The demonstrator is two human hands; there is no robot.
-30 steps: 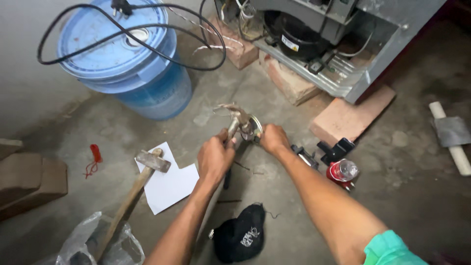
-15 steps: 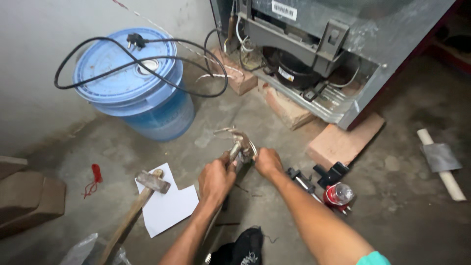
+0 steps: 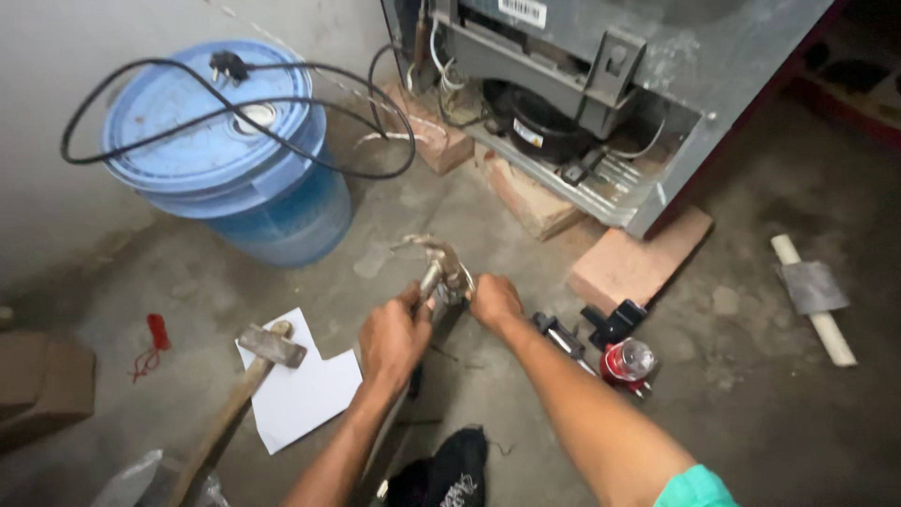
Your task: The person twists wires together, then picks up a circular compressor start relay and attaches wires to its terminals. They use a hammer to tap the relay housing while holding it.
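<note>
My left hand (image 3: 392, 340) grips the handle of a metal clamp-like tool (image 3: 441, 274) held just above the concrete floor. My right hand (image 3: 495, 300) holds the same tool from the right, fingers curled at its head. Thin bent copper tubing (image 3: 416, 244) sticks out of the tool's far end. The lower part of the tool runs down under my left forearm and is mostly hidden.
A blue lidded barrel (image 3: 225, 155) with a black power cord (image 3: 310, 160) stands at the back left. An appliance's open rear with a compressor (image 3: 535, 122) rests on bricks (image 3: 638, 258). A hammer (image 3: 244, 376) lies on white paper (image 3: 300, 390); a red gauge tool (image 3: 619, 357) sits right.
The view has shifted, so the barrel and appliance sit lower in the frame. Both hands keep their grip on the tool, with little change in their position.
</note>
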